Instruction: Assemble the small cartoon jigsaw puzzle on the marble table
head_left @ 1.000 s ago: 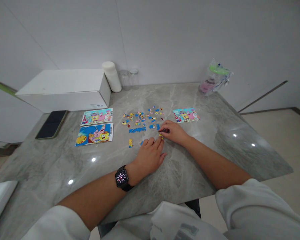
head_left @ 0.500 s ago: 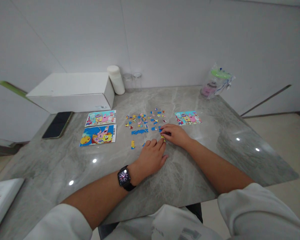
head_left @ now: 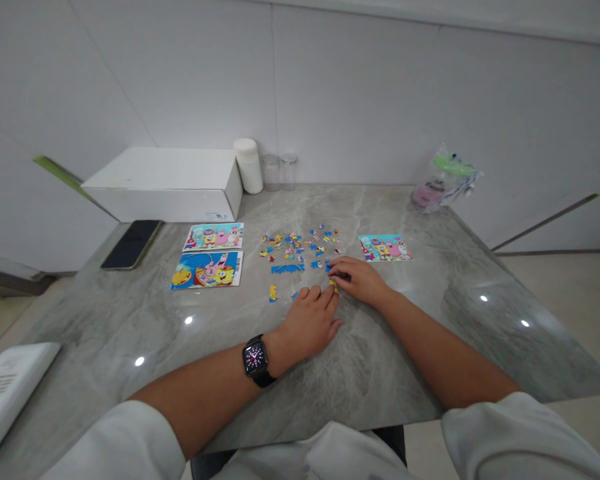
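Observation:
My left hand (head_left: 314, 319) lies flat with its fingers stretched forward, fingertips touching a small yellow puzzle piece (head_left: 334, 285). Close by on the right, my right hand (head_left: 360, 280) has thumb and forefinger pinched together at that yellow piece, whose far part they cover. Blue puzzle pieces (head_left: 329, 266) show just beyond the right fingertips. Left of these lies a joined blue strip of puzzle (head_left: 287, 269). A yellow and blue joined bit (head_left: 273, 293) rests left of my left hand, and a blue piece (head_left: 295, 295) peeks out beside its fingers.
Behind the hands, several loose puzzle pieces (head_left: 293, 245) are scattered. Cartoon picture cards (head_left: 206, 270) lie left, another card (head_left: 385, 247) right. Farther out are a phone (head_left: 133, 245), white box (head_left: 163, 183), white bottle (head_left: 249, 167), two glasses (head_left: 289, 172) and a bagged cup (head_left: 443, 183).
The camera view has shifted, so everything sits a little farther right and mostly lower. Both hands keep nearly the same pose at the yellow piece.

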Demonstrator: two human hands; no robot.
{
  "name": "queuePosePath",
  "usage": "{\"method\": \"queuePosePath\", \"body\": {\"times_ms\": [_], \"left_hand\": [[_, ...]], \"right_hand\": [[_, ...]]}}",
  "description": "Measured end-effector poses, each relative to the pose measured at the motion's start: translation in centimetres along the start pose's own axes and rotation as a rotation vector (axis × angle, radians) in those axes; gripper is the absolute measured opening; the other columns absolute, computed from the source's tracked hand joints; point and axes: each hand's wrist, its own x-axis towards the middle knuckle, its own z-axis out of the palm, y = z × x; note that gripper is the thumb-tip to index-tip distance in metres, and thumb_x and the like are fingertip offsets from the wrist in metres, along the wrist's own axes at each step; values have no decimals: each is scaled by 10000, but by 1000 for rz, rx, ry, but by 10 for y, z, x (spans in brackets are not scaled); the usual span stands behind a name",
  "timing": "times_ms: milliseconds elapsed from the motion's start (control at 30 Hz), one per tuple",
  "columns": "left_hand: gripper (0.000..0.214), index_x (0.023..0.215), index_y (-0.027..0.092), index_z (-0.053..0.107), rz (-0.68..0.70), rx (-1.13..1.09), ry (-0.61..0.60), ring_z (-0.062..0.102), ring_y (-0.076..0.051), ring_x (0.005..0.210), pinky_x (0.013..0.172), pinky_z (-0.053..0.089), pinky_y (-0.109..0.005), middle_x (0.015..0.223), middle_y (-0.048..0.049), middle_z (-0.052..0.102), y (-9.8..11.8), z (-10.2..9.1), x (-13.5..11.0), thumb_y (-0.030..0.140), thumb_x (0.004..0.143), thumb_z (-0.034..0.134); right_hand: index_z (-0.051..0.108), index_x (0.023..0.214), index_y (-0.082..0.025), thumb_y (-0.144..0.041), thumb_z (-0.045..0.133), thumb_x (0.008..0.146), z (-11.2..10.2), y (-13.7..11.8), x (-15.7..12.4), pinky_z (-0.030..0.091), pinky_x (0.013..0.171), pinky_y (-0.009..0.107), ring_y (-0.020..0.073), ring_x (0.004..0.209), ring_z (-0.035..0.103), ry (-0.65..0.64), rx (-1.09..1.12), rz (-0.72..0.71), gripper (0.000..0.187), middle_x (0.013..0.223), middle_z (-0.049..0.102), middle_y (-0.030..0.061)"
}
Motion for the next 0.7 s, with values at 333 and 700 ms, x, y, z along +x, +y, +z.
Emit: {"method": "queuePosePath", "body": {"times_ms": [333,700], "left_hand": [[545,1492,156,571,3,-5,8,558,-312,1242,997,442,-460,1546,-163,576,0,-2,0,484,1059,518],[529,1460,143,590,11,-16,26,558,-319,1245,1009,434,-472,1569,-154,571,-1,-1,-1,483,1062,510]], "right_hand": [[795,1075,-262,-152,696,878,-3,1,-1,596,1012,441,243,1153,744,-10,27,19,246,1253,787,74],[792,1056,-236,-293,686,896,0,15,0,583,802,350,199,880,738,90,211,195,200,1153,811,67]]}}
